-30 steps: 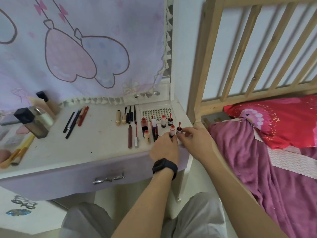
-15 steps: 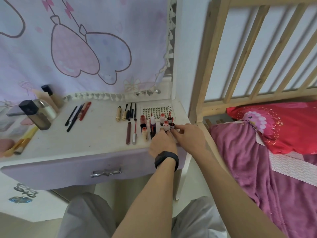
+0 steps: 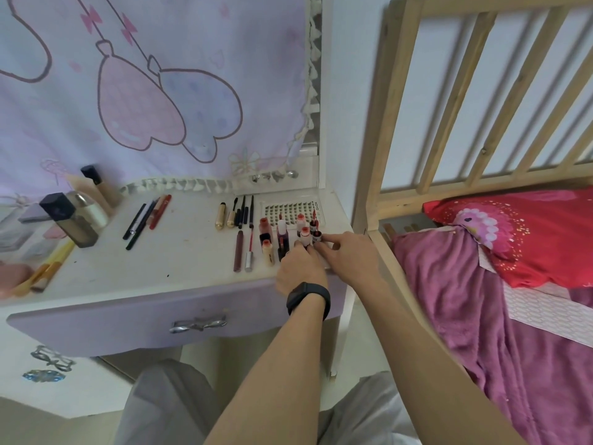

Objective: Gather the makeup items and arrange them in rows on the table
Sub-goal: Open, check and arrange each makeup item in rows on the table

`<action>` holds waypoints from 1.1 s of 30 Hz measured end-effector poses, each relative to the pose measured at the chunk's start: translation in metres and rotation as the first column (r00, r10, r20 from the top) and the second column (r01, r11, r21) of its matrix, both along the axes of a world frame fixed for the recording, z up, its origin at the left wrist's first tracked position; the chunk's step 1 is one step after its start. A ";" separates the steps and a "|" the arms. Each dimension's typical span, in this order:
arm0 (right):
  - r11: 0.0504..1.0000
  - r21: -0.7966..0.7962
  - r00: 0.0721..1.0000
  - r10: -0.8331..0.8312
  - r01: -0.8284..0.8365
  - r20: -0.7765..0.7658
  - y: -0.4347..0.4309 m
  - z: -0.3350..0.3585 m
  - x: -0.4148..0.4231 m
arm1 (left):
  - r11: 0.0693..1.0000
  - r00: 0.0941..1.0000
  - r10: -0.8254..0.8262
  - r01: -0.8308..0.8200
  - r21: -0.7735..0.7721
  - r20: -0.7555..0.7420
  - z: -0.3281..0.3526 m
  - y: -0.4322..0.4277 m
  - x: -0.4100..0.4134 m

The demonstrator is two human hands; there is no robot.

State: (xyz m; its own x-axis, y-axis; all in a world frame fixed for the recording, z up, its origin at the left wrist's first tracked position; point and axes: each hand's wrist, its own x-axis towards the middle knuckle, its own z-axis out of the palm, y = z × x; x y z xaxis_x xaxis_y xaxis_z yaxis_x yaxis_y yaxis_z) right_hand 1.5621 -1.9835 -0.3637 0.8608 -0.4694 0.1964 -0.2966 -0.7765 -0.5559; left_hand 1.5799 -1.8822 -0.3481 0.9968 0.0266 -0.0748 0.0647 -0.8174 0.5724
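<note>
A pale wooden bed frame (image 3: pixel 380 123) with flat slats stands to the right. It holds a fuzzy magenta blanket (image 3: pixel 465 316) and a red pillow (image 3: pixel 529 239) printed with a pink and white flower. A lilac cloth hanging (image 3: pixel 160 91), drawn with outlined pink and blue balloon shapes and edged with white tassels, covers the wall behind the white, scuffed tabletop (image 3: pixel 179 258). Below it sits a lilac drawer front (image 3: pixel 128 322) with a silver bow-shaped handle (image 3: pixel 198 324).

Both hands meet at the tabletop's right front corner. The left hand (image 3: pixel 300 268), with a black watch (image 3: pixel 308 298) on its wrist, curls toward the base of a small white-collared bottle (image 3: pixel 305 235). Its fingertips are hidden, so I cannot tell its grip. The right hand (image 3: pixel 349 256) has its grip closed on a small dark vial (image 3: pixel 317 237), pinched between forefinger and thumb. The vial stands upright just beside that bottle.

A smoky square bottle (image 3: pixel 69 220) with a faceted black cap stands far left. A white grid tray (image 3: pixel 288 211) lies at the back right; the lettering on its rim is too small to read. The makeup items form two rows left of the hands: gold tubes (image 3: pixel 220 216) and slim black pens behind, long brown and red tubes (image 3: pixel 239 250) and stubby red-filled bottles in front. Loose pencils (image 3: pixel 144 220), black and red, lie apart at centre-left.
</note>
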 end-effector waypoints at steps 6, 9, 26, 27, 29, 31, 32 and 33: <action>0.999 0.047 1.000 0.011 -0.012 0.023 0.000 0.000 -0.005 | 0.998 0.998 -0.061 0.062 -0.022 0.013 -0.001 0.006 -0.003; 0.997 0.074 0.999 0.002 -0.004 0.036 0.001 0.000 -0.009 | 0.994 0.996 -0.081 0.083 -0.078 0.021 -0.003 0.011 -0.008; 0.988 0.133 0.980 0.053 -0.079 0.192 0.071 0.000 -0.107 | 0.844 0.842 -0.456 0.512 -0.159 0.289 -0.026 0.112 -0.030; 0.987 0.118 0.980 0.082 -0.105 0.182 0.080 0.001 -0.106 | 0.838 0.821 -0.485 0.535 -0.110 0.299 -0.025 0.124 -0.026; 0.984 0.102 0.978 0.125 -0.143 0.166 0.097 0.005 -0.101 | 0.828 0.793 -0.524 0.560 -0.032 0.310 -0.021 0.152 -0.017; 0.982 0.079 0.970 0.153 -0.170 0.188 0.115 0.009 -0.087 | 0.832 0.779 -0.527 0.555 0.016 0.340 -0.015 0.180 -0.006; 0.979 0.068 0.963 0.175 -0.193 0.207 0.124 0.011 -0.078 | 0.837 0.777 -0.517 0.546 0.024 0.360 -0.011 0.194 0.001; 0.973 0.068 0.955 0.201 -0.220 0.220 0.134 0.014 -0.068 | 0.845 0.778 -0.504 0.534 0.027 0.375 -0.007 0.207 0.009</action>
